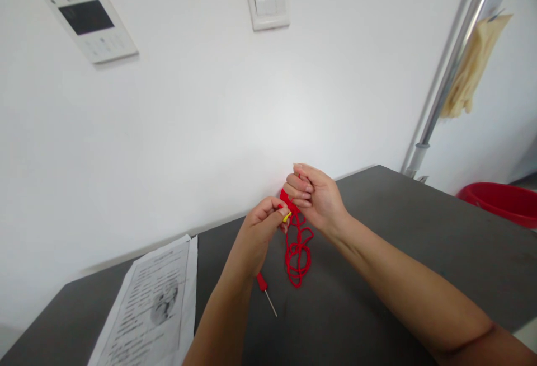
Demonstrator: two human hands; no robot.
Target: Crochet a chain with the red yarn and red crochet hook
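Note:
Both hands are raised over a dark grey table (377, 254). My left hand (260, 229) is closed in a pinch on a small yellow piece (287, 216) at the top of a tangle of red yarn (297, 248). My right hand (314, 195) is closed round the upper end of the same red yarn, its fingers curled. The yarn hangs down in loose loops to the table surface. A red-handled hook with a thin metal shaft (267, 293) lies on the table just below my left wrist, touched by neither hand.
A printed paper sheet (153, 304) lies on the table at the left. A red tub (503, 201) stands beyond the table's right edge. A metal pole (444, 80) with beige gloves hanging on it rises at the right. The white wall holds a switch plate and an intercom panel.

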